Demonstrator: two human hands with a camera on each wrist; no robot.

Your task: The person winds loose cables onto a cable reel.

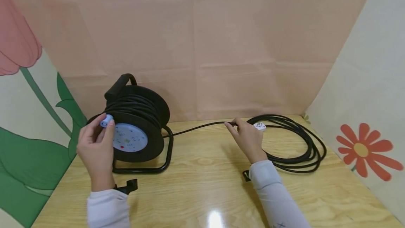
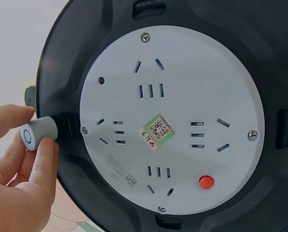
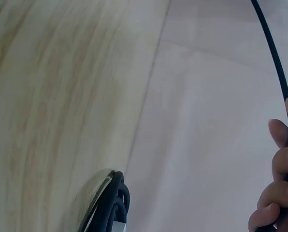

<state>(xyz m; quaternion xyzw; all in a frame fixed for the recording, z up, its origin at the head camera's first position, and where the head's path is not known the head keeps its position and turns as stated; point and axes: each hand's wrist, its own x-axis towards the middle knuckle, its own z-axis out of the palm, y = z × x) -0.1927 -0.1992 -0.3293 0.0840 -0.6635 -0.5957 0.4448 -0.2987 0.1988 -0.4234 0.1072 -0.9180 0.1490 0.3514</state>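
Left hand [image 1: 96, 147]: thumb and fingertips clamped on a short pale knob [image 2: 40, 131] at the rim of a cable reel [image 1: 155, 147]; the reel stands just right of that grip and beyond it. Right hand [image 1: 248, 138]: fingers curled round the black cable [image 1: 199, 126]; a loose coil [image 1: 272, 117] lies just right of this grip.

Edges: the tabletop [image 1: 196, 178] ends on the left near the left grip, along a painted side wall. Its back edge runs just beyond the right grip, against a creased pink backdrop [image 1: 234, 55]. Room: a broad stretch of wood between the grips and on the near side of both; cable spans the far part, from reel to right hand.

Materials: knob smooth, cylindrical, ring mark on its end. Reel black, round-flanged, wound with cable, on a bent tubular frame [image 1: 170, 152]. Right of the left grip, a pale round socket panel [image 2: 207, 96]: slots, screws, red button [image 2: 206, 182]. White plug [image 1: 260, 126] just right of the right hand. Wood glossy, streaky grain.
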